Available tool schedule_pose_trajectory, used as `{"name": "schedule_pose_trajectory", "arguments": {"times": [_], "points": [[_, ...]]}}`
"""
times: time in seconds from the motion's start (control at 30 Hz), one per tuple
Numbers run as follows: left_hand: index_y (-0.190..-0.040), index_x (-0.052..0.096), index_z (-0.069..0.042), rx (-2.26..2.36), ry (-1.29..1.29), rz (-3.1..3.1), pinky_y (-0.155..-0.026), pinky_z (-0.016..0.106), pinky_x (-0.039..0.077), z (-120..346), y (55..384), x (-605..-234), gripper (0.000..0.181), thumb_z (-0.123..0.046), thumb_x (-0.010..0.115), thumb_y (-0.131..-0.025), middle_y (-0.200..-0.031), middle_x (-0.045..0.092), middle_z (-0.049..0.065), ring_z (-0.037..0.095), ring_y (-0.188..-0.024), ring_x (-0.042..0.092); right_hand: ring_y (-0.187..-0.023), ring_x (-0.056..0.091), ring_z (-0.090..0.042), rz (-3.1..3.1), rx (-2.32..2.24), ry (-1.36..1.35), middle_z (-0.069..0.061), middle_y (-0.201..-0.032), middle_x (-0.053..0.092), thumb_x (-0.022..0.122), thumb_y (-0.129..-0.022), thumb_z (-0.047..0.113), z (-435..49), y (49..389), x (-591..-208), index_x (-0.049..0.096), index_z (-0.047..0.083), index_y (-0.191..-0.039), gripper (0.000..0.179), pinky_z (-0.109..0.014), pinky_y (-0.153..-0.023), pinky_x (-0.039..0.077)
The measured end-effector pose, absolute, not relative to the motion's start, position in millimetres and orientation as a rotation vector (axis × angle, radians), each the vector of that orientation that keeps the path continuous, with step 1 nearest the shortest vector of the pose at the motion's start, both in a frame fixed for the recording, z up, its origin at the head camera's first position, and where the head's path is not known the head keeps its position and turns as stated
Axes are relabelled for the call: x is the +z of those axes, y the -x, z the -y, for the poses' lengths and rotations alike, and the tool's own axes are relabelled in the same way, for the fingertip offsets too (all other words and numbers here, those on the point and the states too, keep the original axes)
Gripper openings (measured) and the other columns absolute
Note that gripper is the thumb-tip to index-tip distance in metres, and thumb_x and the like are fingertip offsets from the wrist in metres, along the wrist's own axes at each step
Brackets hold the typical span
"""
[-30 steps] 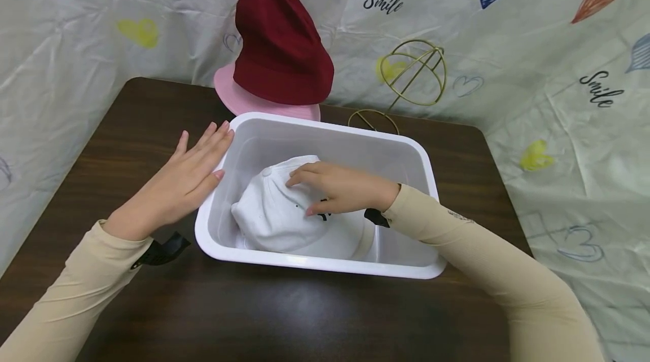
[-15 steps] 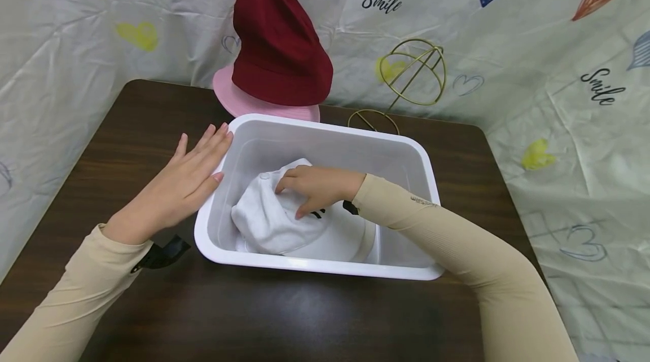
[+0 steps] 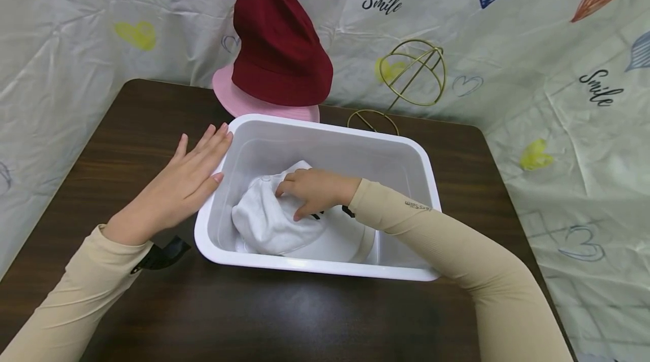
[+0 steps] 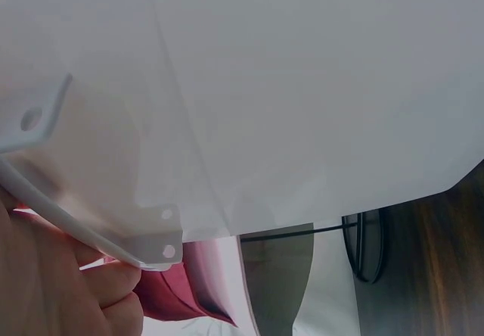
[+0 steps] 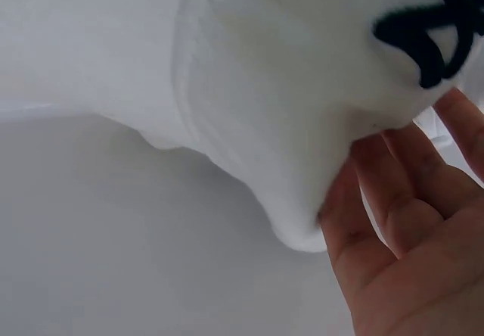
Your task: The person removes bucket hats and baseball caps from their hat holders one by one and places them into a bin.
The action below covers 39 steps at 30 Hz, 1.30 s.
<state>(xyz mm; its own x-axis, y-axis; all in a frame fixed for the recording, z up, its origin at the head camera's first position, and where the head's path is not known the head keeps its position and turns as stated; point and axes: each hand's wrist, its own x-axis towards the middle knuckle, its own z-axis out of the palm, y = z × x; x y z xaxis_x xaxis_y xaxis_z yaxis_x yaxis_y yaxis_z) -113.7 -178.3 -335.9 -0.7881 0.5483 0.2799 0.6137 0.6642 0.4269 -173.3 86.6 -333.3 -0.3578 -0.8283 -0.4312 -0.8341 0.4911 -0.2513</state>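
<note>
Cap [image 3: 271, 220], right hand [image 3: 321, 188] curled — left hand [image 3: 187, 180] outstretched

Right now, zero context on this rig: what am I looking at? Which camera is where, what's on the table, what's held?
There's no machine: a person is working with two bare hands. The wide picture comes from a camera worn on the head, looking forward and down. The other two come from a camera on each wrist: the left shows mostly the bin's outside, the right a close-up of the cap.

A white bin sits on the dark table. Behind it are a dark red hat, a pink brim showing beneath that, and a gold wire stand.

The right hand reaches into the bin and grips the white cap. The left hand rests, fingers straight, on the bin's left rim.
</note>
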Motion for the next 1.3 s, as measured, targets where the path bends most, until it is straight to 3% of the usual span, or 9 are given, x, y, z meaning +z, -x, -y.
{"name": "schedule_pose_trajectory", "arguments": {"times": [0.3, 0.57, 0.97, 1.3], "points": [[-0.151, 0.017, -0.005, -0.778, 0.964, 2.735, -0.11, 0.057, -0.001, 178.7, 114.1, -336.8, 0.061, -0.02, 0.043, -0.098, -0.157, 0.012, 0.013, 0.029, -0.144, 0.006, -0.111, 0.052, -0.024, -2.241, -0.07, 1.395, -0.01, -0.117, 0.058, 0.073, -0.082, 0.019, -87.3, 176.8, -323.5, 0.058, 0.006, -0.12, 0.043, -0.034, -0.099, 0.037], [-0.151, 0.017, -0.004, -0.82, 0.977, 2.702, -0.11, 0.057, 0.0, 178.4, 115.1, -338.8, 0.058, -0.02, 0.04, -0.099, -0.157, 0.013, 0.013, 0.028, -0.144, 0.007, -0.088, 0.057, -0.02, -2.232, -0.33, 1.425, -0.008, -0.093, 0.062, 0.071, -0.084, 0.014, -91.3, 183.2, -306.1, 0.062, 0.001, -0.105, 0.026, -0.025, -0.081, 0.044], [-0.15, 0.014, -0.002, -0.795, 0.991, 2.711, -0.109, 0.058, -0.001, 177.8, 113.8, -339.7, 0.059, -0.022, 0.037, -0.1, -0.156, 0.011, 0.016, 0.029, -0.144, 0.005, -0.081, 0.059, -0.014, -2.412, -0.717, 1.509, -0.005, -0.09, 0.064, 0.07, -0.085, 0.01, -104.2, 186.0, -279.2, 0.066, 0.003, -0.099, 0.017, -0.029, -0.073, 0.048], [-0.15, 0.013, -0.002, -0.774, 0.996, 2.705, -0.109, 0.058, 0.0, 176.7, 115.8, -340.7, 0.059, -0.024, 0.035, -0.101, -0.157, 0.01, 0.015, 0.029, -0.144, 0.004, -0.084, 0.058, -0.016, -2.66, -0.918, 1.3, -0.006, -0.094, 0.066, 0.072, -0.083, 0.009, -124.1, 207.5, -273.0, 0.064, 0.001, -0.106, 0.025, -0.034, -0.077, 0.047]]}}
